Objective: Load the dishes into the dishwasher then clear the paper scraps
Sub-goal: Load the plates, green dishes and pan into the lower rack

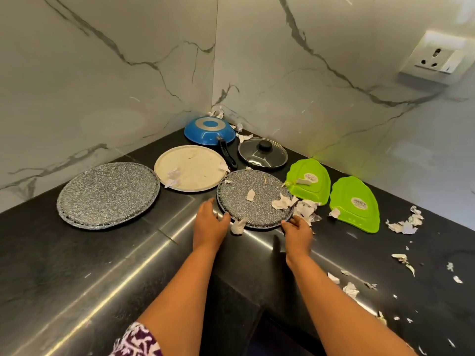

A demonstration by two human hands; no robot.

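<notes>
The black counter [77, 253] fills the lower frame. At centre lies the speckled grey plate [246, 201], round and flat. My left hand [209, 223] lays fairly straight fingers against its near-left rim; my right hand [298, 231] pinches the near-right rim. Torn white paper scraps [282, 202] litter its face.

speckled grey plate [253, 199] lies flat on the dark counter [77, 253], torn paper scraps [282, 202] on it.

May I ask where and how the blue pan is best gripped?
Probably by its black handle, from the near side: the pan lies upside down, its domed base offers no grip, and the handle points nearward between the cream plate and the lid.
</notes>
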